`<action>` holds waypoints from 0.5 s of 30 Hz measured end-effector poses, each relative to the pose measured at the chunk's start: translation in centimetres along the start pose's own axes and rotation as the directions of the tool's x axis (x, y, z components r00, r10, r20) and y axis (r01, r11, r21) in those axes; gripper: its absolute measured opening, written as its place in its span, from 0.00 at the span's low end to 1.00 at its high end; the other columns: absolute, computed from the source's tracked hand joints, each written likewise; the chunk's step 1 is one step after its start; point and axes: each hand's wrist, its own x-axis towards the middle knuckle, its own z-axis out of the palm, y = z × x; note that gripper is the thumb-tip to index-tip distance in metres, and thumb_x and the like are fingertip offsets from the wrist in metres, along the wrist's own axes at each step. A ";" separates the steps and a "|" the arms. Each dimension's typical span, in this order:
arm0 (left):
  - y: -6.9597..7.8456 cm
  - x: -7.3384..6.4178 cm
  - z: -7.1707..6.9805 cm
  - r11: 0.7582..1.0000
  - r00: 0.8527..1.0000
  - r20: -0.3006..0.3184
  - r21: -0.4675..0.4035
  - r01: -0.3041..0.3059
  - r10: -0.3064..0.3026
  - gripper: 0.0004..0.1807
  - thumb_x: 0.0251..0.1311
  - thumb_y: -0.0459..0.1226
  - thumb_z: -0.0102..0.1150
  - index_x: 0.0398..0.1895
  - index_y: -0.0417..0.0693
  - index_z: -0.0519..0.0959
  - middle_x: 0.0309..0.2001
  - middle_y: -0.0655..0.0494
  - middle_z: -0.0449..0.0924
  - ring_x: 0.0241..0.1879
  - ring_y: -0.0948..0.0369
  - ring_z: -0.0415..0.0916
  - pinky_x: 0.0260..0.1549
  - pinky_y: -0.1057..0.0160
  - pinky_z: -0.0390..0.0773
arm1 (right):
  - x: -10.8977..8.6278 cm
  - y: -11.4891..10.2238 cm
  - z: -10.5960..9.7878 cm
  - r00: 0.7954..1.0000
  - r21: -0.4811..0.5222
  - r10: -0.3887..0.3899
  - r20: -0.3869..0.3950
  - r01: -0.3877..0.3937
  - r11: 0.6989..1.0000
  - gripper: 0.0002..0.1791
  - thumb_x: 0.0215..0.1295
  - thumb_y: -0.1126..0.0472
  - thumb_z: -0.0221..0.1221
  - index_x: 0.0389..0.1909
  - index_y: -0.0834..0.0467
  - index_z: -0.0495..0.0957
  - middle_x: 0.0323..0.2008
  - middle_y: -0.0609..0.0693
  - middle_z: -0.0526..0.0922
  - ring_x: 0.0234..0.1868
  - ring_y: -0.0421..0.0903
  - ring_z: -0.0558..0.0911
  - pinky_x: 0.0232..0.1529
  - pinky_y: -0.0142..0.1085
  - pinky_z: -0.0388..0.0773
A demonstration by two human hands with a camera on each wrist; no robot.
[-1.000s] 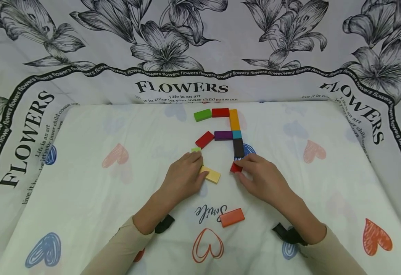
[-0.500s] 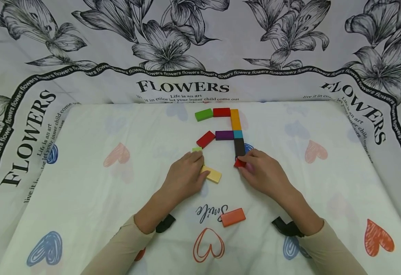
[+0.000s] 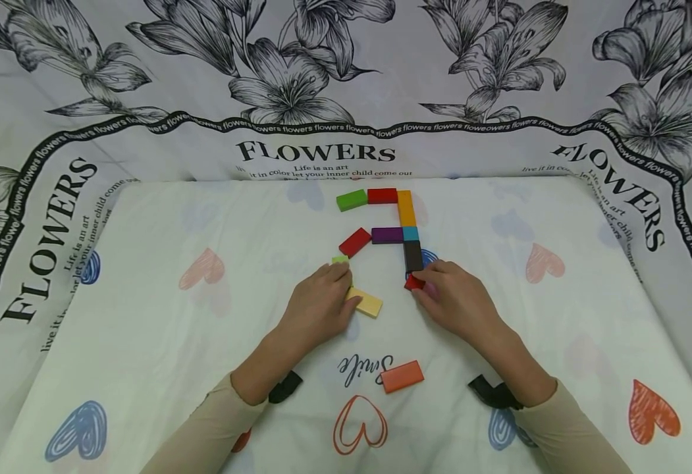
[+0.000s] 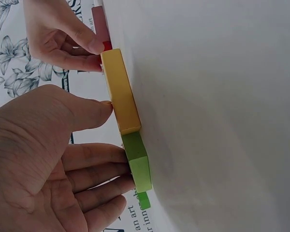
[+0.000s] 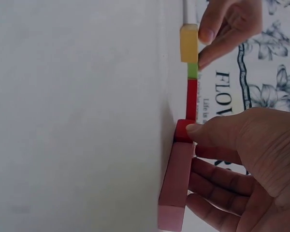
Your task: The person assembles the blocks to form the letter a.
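Note:
My left hand (image 3: pixel 320 299) lies over a light green block (image 4: pixel 138 162), its fingers fairly straight against it. The left thumb touches a yellow block (image 3: pixel 366 303) that meets the green one at an angle. With thumb and forefinger, my right hand (image 3: pixel 461 299) pinches a small red block (image 5: pixel 184 130) at the near end of a dark block (image 3: pixel 413 256). A pink block (image 5: pixel 176 186) adjoins the red one by my other right fingers, and is mostly hidden under the hand in the head view.
Beyond the hands, a purple block (image 3: pixel 387 235), a teal block (image 3: pixel 410 234), an orange-yellow block (image 3: pixel 406 208), two red blocks (image 3: pixel 355 242) and a green block (image 3: pixel 352 199) form a joined shape. An orange block (image 3: pixel 401 376) lies apart nearer me on the printed cloth (image 3: pixel 144 329).
My right hand has shifted the red block slightly away and rightward, up to the end of the dark block, then stayed there. The left hand keeps its place.

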 end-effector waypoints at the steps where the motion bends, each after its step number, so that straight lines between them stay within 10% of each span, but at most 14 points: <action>1: 0.0 0.0 0.0 1.000 1.000 -0.001 0.003 0.000 0.000 0.23 0.68 0.44 0.69 0.58 0.38 0.84 0.63 0.46 0.83 0.63 0.50 0.82 0.71 0.53 0.78 | 0.0 0.0 0.0 1.000 -0.003 0.003 -0.002 -0.003 1.000 0.20 0.65 0.57 0.73 0.56 0.58 0.88 0.44 0.55 0.89 0.40 0.48 0.82 0.39 0.39 0.86; 15: 0.1 -0.1 0.0 1.000 1.000 0.011 0.001 0.008 -0.008 0.24 0.69 0.46 0.68 0.59 0.38 0.84 0.64 0.46 0.83 0.63 0.49 0.82 0.72 0.52 0.78 | -0.2 -0.2 0.0 1.000 0.002 -0.006 -0.013 0.006 1.000 0.20 0.64 0.60 0.74 0.56 0.59 0.88 0.43 0.56 0.90 0.37 0.47 0.81 0.37 0.37 0.86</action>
